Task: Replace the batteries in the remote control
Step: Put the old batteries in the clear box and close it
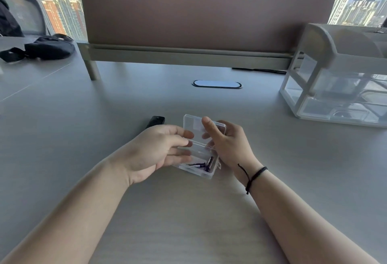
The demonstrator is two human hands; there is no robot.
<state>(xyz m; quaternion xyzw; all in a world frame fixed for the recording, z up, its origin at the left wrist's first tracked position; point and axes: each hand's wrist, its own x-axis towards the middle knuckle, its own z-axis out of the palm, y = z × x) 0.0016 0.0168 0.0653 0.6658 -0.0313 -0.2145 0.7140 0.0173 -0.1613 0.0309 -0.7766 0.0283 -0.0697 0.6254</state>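
A small clear plastic box sits on the grey desk with its hinged lid raised. Two dark purple batteries lie in its near right corner. My right hand grips the box from the right, thumb against the lid. My left hand holds the box's left side, fingers curled at the lid's edge. The black remote control lies on the desk just behind my left hand, mostly hidden by it.
A brown divider panel on a grey rail crosses the back of the desk. A clear drawer organiser stands at the right. A black bag lies far left. An oval cable port sits mid-desk.
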